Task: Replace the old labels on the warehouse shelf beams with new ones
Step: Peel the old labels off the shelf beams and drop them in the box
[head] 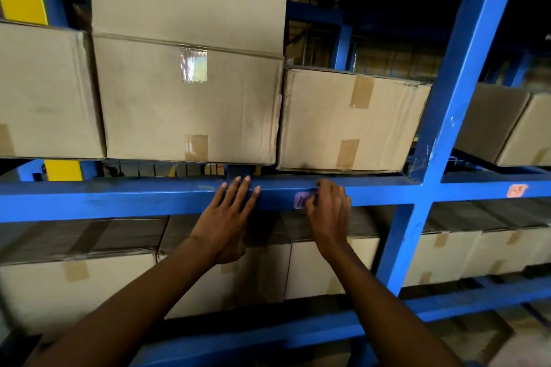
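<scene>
Right hand [329, 211] pinches and half-hides the purple label [301, 200], writing unreadable; left hand [228, 214] lies flat.

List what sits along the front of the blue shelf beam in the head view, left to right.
Left hand flat on the blue beam → pink label → right hand at that label → blue upright post → orange label.

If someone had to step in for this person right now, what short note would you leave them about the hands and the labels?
Left hand: flat, fingers straight, resting on the blue beam.
Right hand: fingers curled at the purple label on the same beam, partly covering it; whether it is going on or coming off I cannot tell.
An orange label sits on the beam in the next bay, right of the upright.
Left: finish this label, then check the other beams.
</scene>
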The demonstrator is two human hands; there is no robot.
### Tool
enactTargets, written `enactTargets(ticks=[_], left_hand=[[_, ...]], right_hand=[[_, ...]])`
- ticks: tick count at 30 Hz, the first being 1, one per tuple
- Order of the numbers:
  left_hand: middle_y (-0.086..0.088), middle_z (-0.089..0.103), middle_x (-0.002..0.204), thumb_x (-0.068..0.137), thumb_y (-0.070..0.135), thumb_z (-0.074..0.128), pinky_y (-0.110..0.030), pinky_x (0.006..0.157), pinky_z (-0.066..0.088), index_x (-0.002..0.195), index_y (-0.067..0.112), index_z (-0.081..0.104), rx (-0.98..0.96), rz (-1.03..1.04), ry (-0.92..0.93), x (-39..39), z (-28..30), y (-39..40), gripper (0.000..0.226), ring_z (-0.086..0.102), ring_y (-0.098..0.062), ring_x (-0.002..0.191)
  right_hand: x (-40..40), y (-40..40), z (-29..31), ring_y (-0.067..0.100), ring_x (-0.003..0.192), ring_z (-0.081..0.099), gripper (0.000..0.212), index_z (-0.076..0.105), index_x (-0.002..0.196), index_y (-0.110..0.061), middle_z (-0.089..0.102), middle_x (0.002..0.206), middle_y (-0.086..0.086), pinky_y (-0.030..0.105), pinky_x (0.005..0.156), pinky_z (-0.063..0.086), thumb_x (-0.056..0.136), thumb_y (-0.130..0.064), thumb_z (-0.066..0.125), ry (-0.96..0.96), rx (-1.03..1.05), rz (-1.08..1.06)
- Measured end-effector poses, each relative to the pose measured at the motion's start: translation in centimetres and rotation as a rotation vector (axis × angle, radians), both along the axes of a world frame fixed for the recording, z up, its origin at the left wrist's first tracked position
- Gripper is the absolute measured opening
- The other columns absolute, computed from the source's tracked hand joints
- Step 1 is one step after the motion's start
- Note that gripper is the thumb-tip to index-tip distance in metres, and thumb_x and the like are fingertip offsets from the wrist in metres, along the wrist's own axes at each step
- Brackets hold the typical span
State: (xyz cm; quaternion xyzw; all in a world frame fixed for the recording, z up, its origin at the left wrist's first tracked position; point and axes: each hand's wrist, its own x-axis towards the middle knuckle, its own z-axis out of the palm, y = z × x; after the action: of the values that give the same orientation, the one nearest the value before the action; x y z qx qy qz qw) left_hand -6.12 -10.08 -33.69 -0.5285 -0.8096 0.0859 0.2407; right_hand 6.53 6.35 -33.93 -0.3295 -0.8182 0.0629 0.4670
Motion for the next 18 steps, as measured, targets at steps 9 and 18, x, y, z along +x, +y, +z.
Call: enactTargets(ticks=[9, 18], left_hand=[[-0.021, -0.024, 0.153, 0.082, 0.058, 0.051, -0.048, 0.117, -0.009, 0.136, 0.013, -0.033, 0.017, 0.002, -0.008, 0.1, -0.1, 0.1, 0.109, -0.019, -0.037, 0.142], [-0.019, -0.028, 0.151, 0.086, 0.05, 0.049, -0.045, 0.114, -0.014, 0.138, 0.011, -0.028, 0.063, -0.019, 0.004, 2.3, -0.9, 1.8, 0.1, -0.028, -0.034, 0.137]], right_hand=[[2.3, 0.5, 0.5, 0.018, 0.077, 0.06, 0.026, 0.053, 0.096, -0.013, 0.06, 0.082, 0.004, 0.031, 0.067, 0.052, 0.076, -0.011, 0.07, 0.014, -0.43, 0.321], [7.4, 3.0, -0.7, 0.004, 0.065, 0.054, 0.019, 0.065, 0.088, -0.009, 0.06, 0.072, -0.001, 0.002, 0.057, 0.042, 0.078, 0.006, 0.06, 0.079, -0.515, 0.497]])
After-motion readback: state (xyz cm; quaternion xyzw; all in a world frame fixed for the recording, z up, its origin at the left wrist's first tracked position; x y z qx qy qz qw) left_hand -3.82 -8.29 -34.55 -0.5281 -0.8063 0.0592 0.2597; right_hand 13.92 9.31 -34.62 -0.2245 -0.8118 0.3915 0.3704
